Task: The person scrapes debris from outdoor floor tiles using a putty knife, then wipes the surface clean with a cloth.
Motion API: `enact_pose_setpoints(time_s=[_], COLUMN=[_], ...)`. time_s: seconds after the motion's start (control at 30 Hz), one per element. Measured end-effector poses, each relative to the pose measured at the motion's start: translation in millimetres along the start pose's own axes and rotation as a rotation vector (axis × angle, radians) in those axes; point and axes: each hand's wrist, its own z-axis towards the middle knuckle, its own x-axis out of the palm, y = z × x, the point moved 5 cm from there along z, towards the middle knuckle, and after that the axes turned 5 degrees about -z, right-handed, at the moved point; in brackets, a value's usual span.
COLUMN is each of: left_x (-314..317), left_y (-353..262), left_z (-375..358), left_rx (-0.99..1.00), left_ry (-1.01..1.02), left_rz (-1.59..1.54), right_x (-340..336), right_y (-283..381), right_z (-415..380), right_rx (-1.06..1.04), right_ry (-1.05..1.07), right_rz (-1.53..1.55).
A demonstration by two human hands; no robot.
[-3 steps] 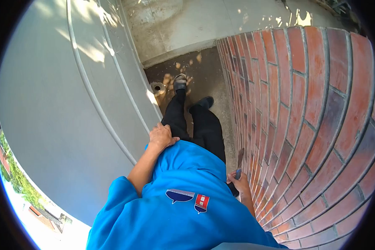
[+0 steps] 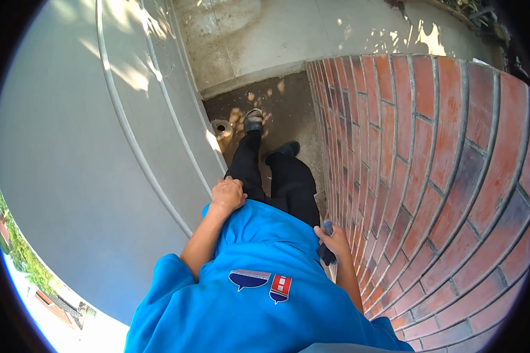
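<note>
Right hand (image 2: 335,240) had shifted slightly forward since the earlier frame, closed round a blue-handled tool (image 2: 327,225) near the brick wall (image 2: 394,176); far end unclear. Left hand (image 2: 228,194) lay by the shirt (image 2: 259,235) hem, fingers bent, couldn't tell if gripping cloth. Farther off, shoes (image 2: 253,122) were on dark floor (image 2: 297,106). Probably a carrying step; next move called for keeping the tool clear of bricks.

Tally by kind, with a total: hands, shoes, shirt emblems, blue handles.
Hands: 2
Shoes: 2
Shirt emblems: 2
Blue handle: 1
Total: 7
</note>
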Motion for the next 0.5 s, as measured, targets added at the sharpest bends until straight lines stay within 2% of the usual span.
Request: enact_pose_setpoints(time_s=[0.07, 0.1, 0.17, 0.27, 0.33, 0.37, 0.47, 0.5], left_x=[-4.1, -4.4, -8.8, -17.0, -33.6, -44.7, -49.9, -45.8], left_y=[5.5, 10.1, 16.7, 21.5, 11.8, 4.4, -27.5, -35.7], left_z=[6.4, 6.8, 8.8, 3.3, -12.1, -19.5, -38.1, -35.5], left_rx=[0.157, 0.205, 0.296, 0.251, 0.217, 0.201, 0.259, 0.299], left_ry=[-0.026, -0.082, -0.203, -0.255, -0.142, -0.089, 0.261, 0.295], left_rz=[-0.045, -0.084, -0.154, -0.327, -0.54, -0.644, -0.652, -0.616], right_x=[-5.4, -9.7, -20.0, -33.6, -47.1, -48.6, -55.0, -53.7], right_y=[31.5, 48.5, 67.7, 93.5, 122.1, 124.7, 157.4, 161.6], right_z=[25.7, 29.9, 36.9, 29.8, 15.3, 18.6, 23.7, 41.9], right_rx=[-0.036, 0.091, 0.011, -0.075, -0.135, -0.242, -0.194, -0.232], right_ry=[0.042, 0.145, 0.177, 0.326, 0.499, 0.591, 0.74, 0.769], right_rz=[-0.247, -0.291, -0.131, 0.028, 0.077, 0.087, 0.195, 0.17])
